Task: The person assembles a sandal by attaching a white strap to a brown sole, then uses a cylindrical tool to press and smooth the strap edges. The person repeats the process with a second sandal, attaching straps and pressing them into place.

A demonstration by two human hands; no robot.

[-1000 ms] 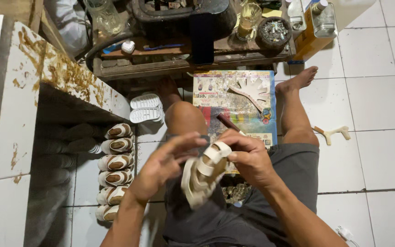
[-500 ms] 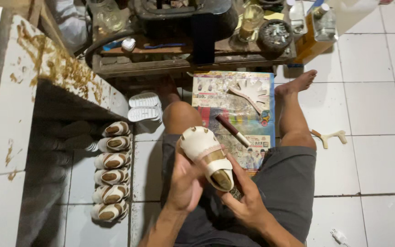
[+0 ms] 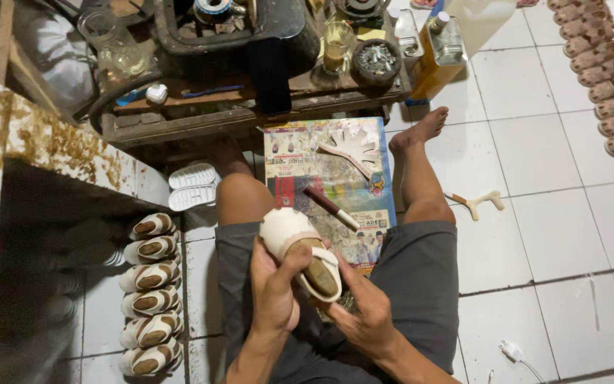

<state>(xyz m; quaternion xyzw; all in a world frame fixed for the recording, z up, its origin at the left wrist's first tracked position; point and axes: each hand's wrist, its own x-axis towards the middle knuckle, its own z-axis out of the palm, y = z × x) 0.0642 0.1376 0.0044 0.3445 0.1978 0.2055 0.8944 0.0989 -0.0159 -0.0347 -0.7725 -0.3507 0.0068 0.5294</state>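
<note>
**Sandal in both hands, sitting on the tiled floor**

Head view, looking straight down at the lap. The left hand (image 3: 273,288) is wrapped around a cream sandal (image 3: 300,249), fingers closed on its underside with the thumb over the edge near the brown insole. The right hand (image 3: 367,316) sits just at 4 o'clock of the shoe, fingers curled up under the heel end and touching it, so both hands are clamped on the same sandal. The shoe is tilted, toe end pointing toward 11 o'clock, and it's held above the grey shorts (image 3: 421,284), not resting on anything.

Right at 12 o'clock of the sandal there's a colourful printed sheet (image 3: 307,171) lying on the floor between the legs. A brush with a dark handle (image 3: 330,207) lies on it, and a cream sole piece with cut straps (image 3: 353,148) sits at the sheet's far end.

At 9 o'clock, a row of finished sandals (image 3: 149,291) stands lined up along the floor, with a pair of white soles (image 3: 193,186) just beyond them at 10 o'clock. Past the sheet at 12 o'clock is a low wooden tabletop (image 3: 250,117), cluttered, carrying a glass of drink (image 3: 337,48) and a round bowl of ash (image 3: 378,60). A small cream strap piece (image 3: 479,203) lies on the white tiles (image 3: 570,213) at 2 o'clock, well apart from the hands. Another line of sandals (image 3: 602,78) runs along the top right corner.
</note>
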